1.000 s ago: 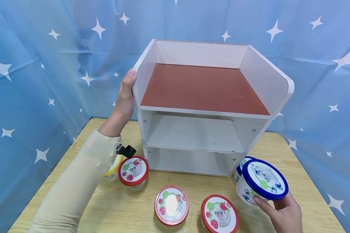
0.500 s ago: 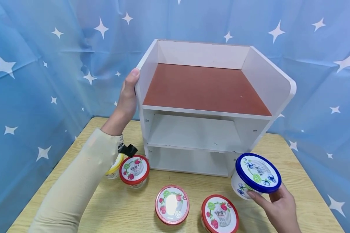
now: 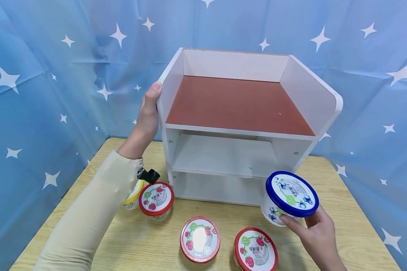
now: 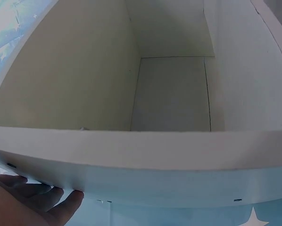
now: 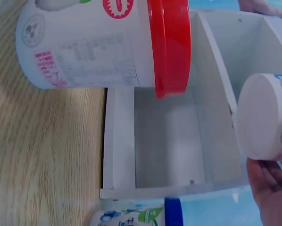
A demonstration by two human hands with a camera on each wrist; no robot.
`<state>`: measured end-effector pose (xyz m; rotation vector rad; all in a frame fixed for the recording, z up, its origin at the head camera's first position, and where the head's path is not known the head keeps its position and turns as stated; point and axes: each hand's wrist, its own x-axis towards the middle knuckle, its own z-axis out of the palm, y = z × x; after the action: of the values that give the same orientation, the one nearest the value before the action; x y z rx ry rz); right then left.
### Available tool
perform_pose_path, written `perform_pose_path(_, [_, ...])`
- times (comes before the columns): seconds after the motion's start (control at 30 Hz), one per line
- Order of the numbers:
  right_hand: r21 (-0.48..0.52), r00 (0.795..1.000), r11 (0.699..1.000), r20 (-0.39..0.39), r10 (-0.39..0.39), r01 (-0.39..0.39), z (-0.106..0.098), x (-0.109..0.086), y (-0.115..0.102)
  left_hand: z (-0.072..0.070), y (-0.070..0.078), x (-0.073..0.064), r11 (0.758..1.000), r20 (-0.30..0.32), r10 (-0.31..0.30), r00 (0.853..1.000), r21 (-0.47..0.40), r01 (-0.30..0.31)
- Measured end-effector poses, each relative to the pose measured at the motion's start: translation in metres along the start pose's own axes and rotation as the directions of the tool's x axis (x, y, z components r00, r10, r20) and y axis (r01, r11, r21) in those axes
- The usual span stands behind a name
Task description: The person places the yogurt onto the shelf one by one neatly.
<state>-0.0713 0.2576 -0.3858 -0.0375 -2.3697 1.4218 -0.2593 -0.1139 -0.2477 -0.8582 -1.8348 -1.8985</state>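
My right hand (image 3: 317, 233) holds a white tub (image 3: 291, 197) with a blue lid and blueberry print, thumb on its near side. The tub is tilted, in front of the lower right corner of a white shelf unit (image 3: 224, 130). In the right wrist view the held tub's white base (image 5: 258, 117) faces the camera. My left hand (image 3: 146, 116) touches the unit's left side panel, its thumb at the front edge. The left wrist view shows the fingers (image 4: 68, 207) against the panel's outer face. Two bare compartments (image 3: 224, 154) show below the brown top.
Red-lidded strawberry tubs (image 3: 200, 239), (image 3: 256, 249), (image 3: 156, 199) stand on the wooden table (image 3: 139, 241). A yellow-lidded tub (image 3: 133, 197) is partly behind my left sleeve. Another blue-lidded tub (image 5: 131, 216) sits beside the unit, hidden in the head view. A starry blue curtain (image 3: 54, 113) hangs behind.
My right hand has moved left and slightly up with the blue-lidded tub, which now covers the second blue-lidded tub in the head view. My left hand keeps its place on the shelf unit.
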Motion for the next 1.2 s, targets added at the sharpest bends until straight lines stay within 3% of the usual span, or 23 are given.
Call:
perform_pose_path(0.3, [0.069,1.0,0.997,-0.025,-0.012,0.014,0.011,0.0,-0.008,0.0,-0.002,0.0,1.0,-0.014,-0.004,1.0,0.007,0.004])
perform_pose_path(0.7, [0.053,0.998,0.998,-0.052,-0.02,0.023,0.016,0.0,-0.016,0.0,-0.002,0.0,1.0,-0.005,0.0,1.0,0.012,0.0])
perform_pose_path(1.03, [0.014,0.995,0.995,0.001,-0.101,0.101,0.014,0.008,-0.028,0.0,-0.003,0.0,1.0,-0.021,-0.011,1.0,0.016,0.011])
perform_pose_path(1.2, [0.007,0.994,0.994,0.017,-0.105,0.105,0.013,0.011,-0.036,0.0,-0.003,0.0,1.0,-0.014,-0.007,1.0,0.019,0.008])
